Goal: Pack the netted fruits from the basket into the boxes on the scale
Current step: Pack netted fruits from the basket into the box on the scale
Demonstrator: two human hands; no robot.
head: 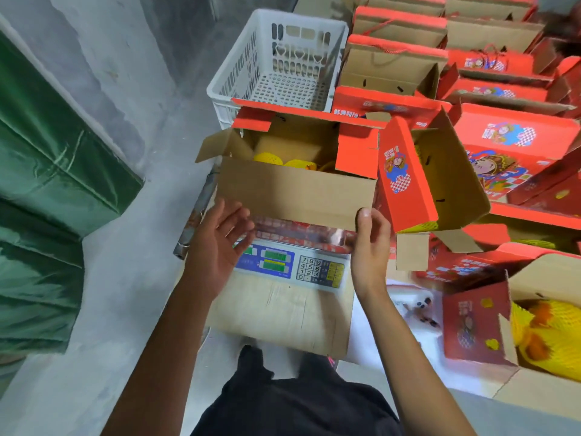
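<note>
One open box point(295, 190) stands on one scale point(292, 265), holding at least two yellow netted fruits point(267, 158); one white basket point(279, 64) stands behind it. The left hand point(220, 243), fingers spread, holds nothing; the right hand point(371, 240) grips the box's near flap. The scale rests on cardboard on a grey concrete floor point(132, 278), many red boxes point(509, 146) to the right.

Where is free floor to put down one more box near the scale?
Free: grey floor between the green tarp and the scale. Crowded: red boxes fill the right; the white basket stands behind the open box.
</note>
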